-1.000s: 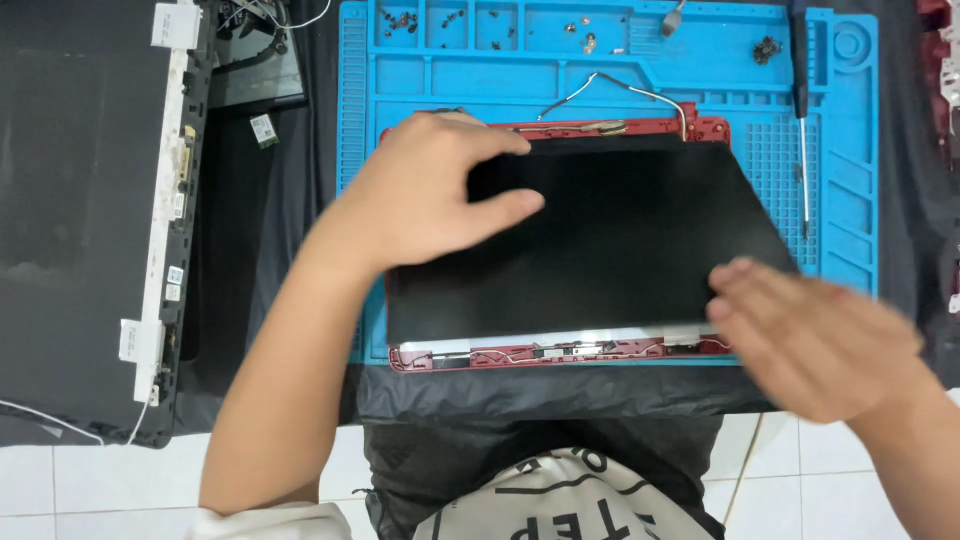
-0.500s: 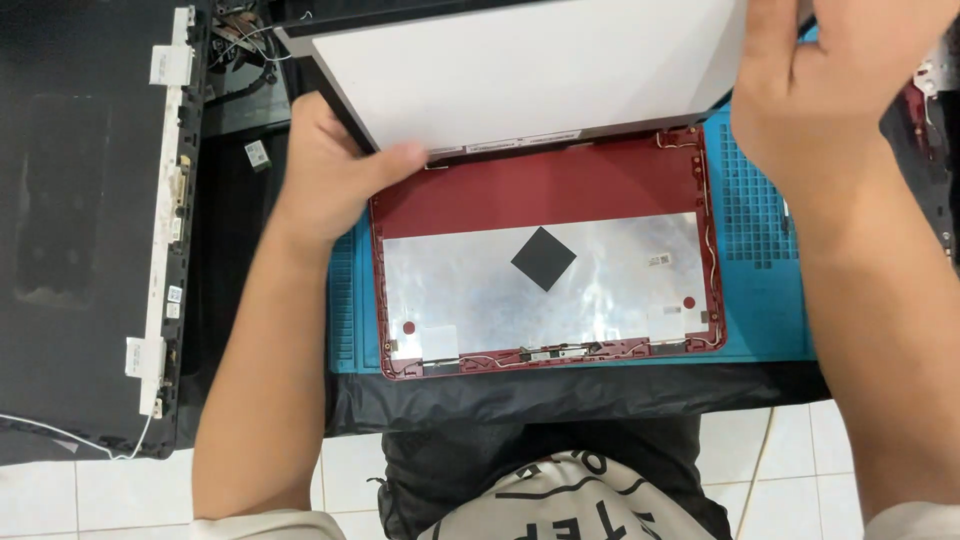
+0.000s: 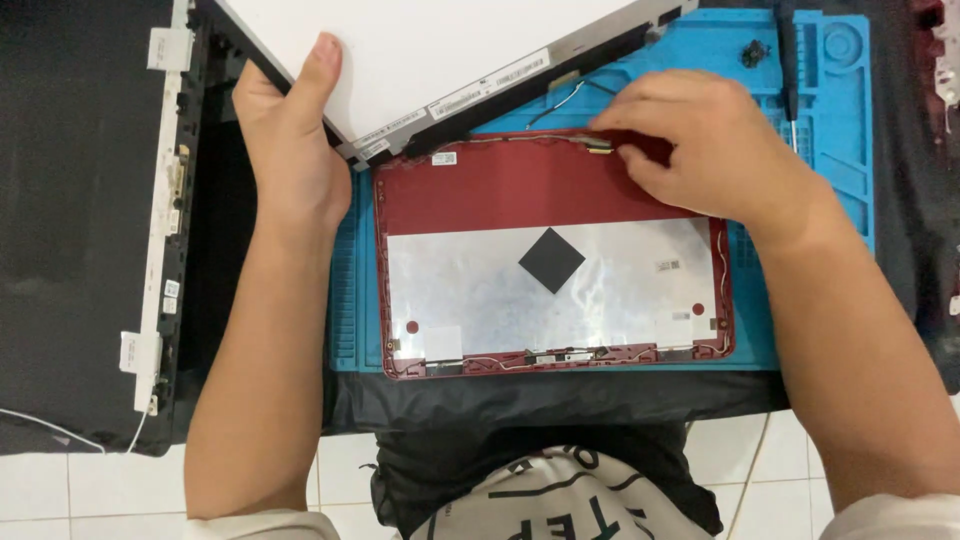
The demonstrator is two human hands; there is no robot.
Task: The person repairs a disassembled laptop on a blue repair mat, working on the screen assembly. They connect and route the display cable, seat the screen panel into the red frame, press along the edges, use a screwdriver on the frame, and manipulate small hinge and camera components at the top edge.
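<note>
White tile floor, black cloth over it, blue silicone work mat [image 3: 830, 190] laid on top.

Progress, judged from the layout: screen panel [image 3: 430, 50] is already out of the red lid shell [image 3: 500, 185] and tilted up at far left, white back facing the cam. Left hand [image 3: 290, 150] is clamped on its near-left edge, thumb on top, fingers underneath. Right hand [image 3: 700, 140] sits at the far edge of the shell, fingertips pinched together on the thin cable [image 3: 600, 145] there. Looks like the cable/connector end is what's left; can't tell if it's still attached to the panel.

Shell lies flat on the mat, centre frame, silver foil inside with a black diamond pad [image 3: 551, 260] mid-foil.

Counts:
- panel x1
- red shell x1
- diamond pad x1
- mat x1
- screwdriver [image 3: 790, 70] x1, far right on the mat
- screw cluster [image 3: 752, 55] in a far mat tray, too small to count
- second dismantled unit w/ white bezel strip [image 3: 160, 230] x1, far left on the cloth
</note>
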